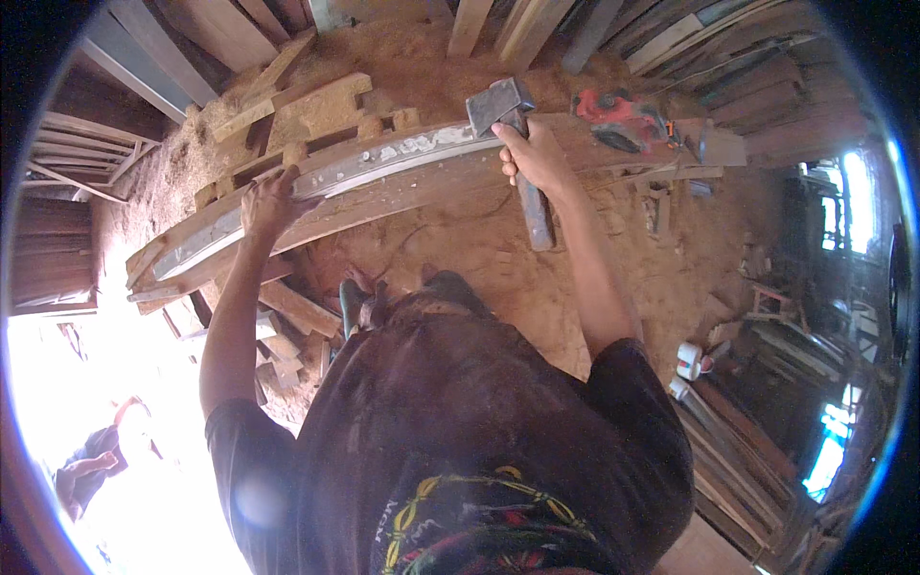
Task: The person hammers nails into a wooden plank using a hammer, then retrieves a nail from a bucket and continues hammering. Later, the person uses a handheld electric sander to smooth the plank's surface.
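Note:
My right hand (535,155) is closed round a hammer (496,103), gripping it high on the handle just below its heavy, blocky grey head. The worn handle points down toward me. My left hand (268,203) grips a long wooden board (383,161), fingers curled over its far edge. Its face is pale, with patches of flaking white and grey. This board lies along a thick brown beam (422,196) that runs from left to right in front of me. The hammer head is over the board's right part; whether it touches is hard to tell.
A red-and-black power tool (621,120) lies on the beam's right end. Notched wood pieces (321,107) stand beyond the board. Sawdust covers the ground (537,307), with offcuts (278,350) at left and stacked planks (733,460) at right. Another person (96,465) is in the bright lower left.

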